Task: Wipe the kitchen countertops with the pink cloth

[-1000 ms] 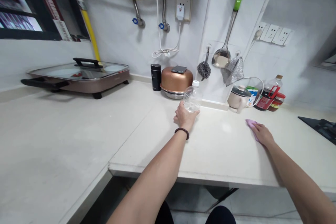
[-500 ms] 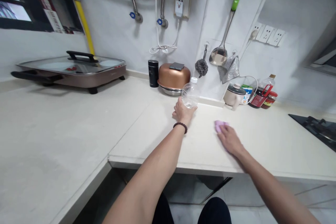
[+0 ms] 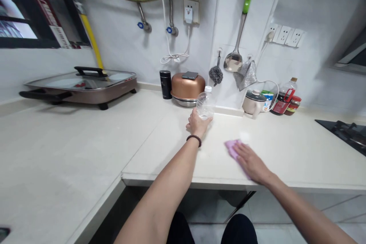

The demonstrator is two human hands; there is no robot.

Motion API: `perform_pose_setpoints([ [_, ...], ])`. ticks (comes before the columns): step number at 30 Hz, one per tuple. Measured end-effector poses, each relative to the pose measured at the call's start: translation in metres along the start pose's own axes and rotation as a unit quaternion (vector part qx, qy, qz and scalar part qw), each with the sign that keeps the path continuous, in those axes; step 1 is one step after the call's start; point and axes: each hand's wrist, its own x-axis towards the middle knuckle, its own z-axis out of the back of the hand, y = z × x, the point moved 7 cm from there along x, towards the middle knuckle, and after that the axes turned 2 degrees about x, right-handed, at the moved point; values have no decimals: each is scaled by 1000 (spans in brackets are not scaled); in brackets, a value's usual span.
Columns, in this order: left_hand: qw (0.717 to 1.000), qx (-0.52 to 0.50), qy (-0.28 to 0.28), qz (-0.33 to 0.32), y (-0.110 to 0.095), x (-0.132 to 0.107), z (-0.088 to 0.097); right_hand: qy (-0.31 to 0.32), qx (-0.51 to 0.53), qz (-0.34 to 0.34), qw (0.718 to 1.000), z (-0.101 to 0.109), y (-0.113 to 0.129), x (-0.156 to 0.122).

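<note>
My left hand point(image 3: 198, 124) is wrapped round the lower part of a clear plastic bottle point(image 3: 205, 103) with a white cap, upright at the counter's middle. A little liquid seems to show low in it. To the right, my right hand point(image 3: 251, 162) presses a pink-purple cloth point(image 3: 232, 148) against the pale counter point(image 3: 177, 156). Part of the cloth is hidden under the palm and fingers. Beyond the fingertips is a blurred white patch; I cannot make out what it is.
Behind the bottle stand a copper-coloured bowl point(image 3: 187, 85) with a phone-like slab on top and a black flask point(image 3: 165, 85). An electric griddle point(image 3: 114, 89) is at left. A small pot point(image 3: 253, 103), jars point(image 3: 292, 106) and a hob point(image 3: 343, 131) are at right.
My right hand has slid the cloth left and nearer to the counter's front edge, and more of the cloth shows. My left hand keeps its hold on the bottle. The view has shifted slightly.
</note>
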Motion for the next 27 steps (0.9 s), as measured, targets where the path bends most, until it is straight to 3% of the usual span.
perform_pose_setpoints([
  [4,1000,7,2,14,3,1,-2,-59,-75,-152,984,51,-122,-44],
  [6,1000,5,2,14,3,2,-4,-102,-111,-213,965,74,-168,-60],
  [8,1000,0,0,10,4,2,-6,-136,-137,-249,949,90,-196,-65],
  [11,1000,-3,2,7,4,2,-10,-160,-157,-297,928,101,-212,-52],
  [15,1000,1,14,2,0,-1,-12,-156,-167,-362,904,103,-206,-12],
  [18,1000,8,22,-1,-4,-5,-13,-150,-168,-358,906,93,-191,35],
  [22,999,11,27,-12,-6,-7,-13,-132,-158,-280,938,58,-148,117],
  [27,999,14,21,-21,-5,-6,-15,-95,-139,-114,979,0,-63,212],
])
